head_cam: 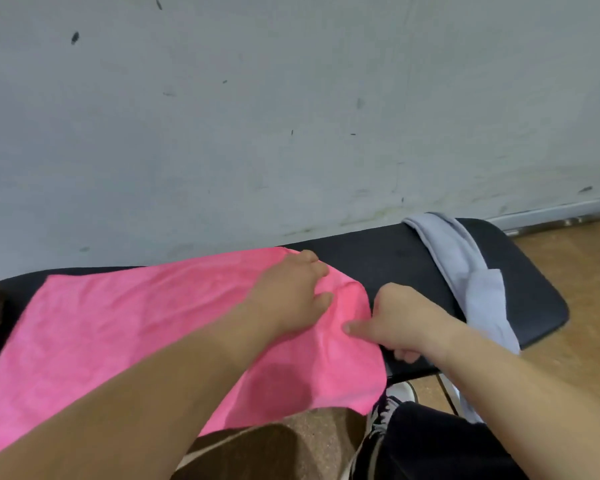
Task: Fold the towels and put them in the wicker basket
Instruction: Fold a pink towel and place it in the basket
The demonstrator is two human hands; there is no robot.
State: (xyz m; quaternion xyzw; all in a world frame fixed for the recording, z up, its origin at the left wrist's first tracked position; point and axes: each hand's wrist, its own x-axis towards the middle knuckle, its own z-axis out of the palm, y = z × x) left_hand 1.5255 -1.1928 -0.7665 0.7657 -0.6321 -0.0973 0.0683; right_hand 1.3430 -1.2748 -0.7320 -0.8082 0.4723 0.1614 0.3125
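Left hand (293,292) flat and unclenched on the pink towel (146,327) spread over the bench (378,258), right hand (400,320) pinching its 3 o'clock edge: best to tug taut, smooth wrinkles toward 9 o'clock, match corners; grey towel (471,275) at 2 o'clock, basket unseen.

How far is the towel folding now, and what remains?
Nothing looks finished. The pink towel lies spread on the black bench; the left hand presses it and the right hand grips its edge. The grey towel waits unfolded. No wicker basket is in view.
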